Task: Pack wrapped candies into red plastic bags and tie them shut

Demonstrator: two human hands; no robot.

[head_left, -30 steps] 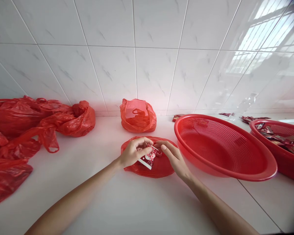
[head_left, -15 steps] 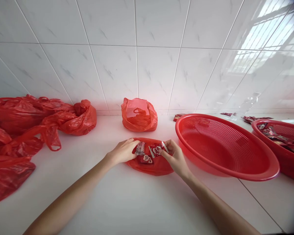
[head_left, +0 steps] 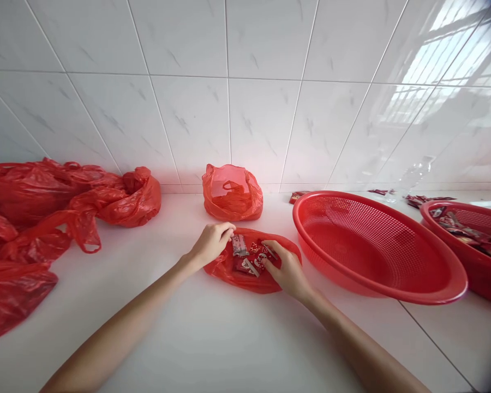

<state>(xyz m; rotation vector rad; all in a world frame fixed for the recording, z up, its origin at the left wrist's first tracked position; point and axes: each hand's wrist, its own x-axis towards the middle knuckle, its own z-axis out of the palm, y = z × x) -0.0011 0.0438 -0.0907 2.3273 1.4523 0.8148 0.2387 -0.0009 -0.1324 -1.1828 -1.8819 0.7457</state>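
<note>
- Bag (head_left: pixel 249 283) of red plastic, one, lies open on a white counter (head_left: pixel 180 338), with wrapped packets (head_left: pixel 245 266) inside; about four show, overlapping.
- Left hand (head_left: pixel 210 244): thumb and fingers close together, seemingly pinching the bag's left rim.
- Right hand (head_left: pixel 290 271): thumb and fingers curve around a red packet (head_left: pixel 261 260) in the bag; I cannot tell whether they grip it.
- Step in hand, apparently: arranging packets inside the bag. The next move likely calls for a steady rim and a light touch on slick wrappers.
- Nearby: two baskets (head_left: pixel 343 218), one clear bottle (head_left: pixel 415 173), one standing bag (head_left: pixel 232 203), plus heaped bags (head_left: pixel 28 191), number unclear.
</note>
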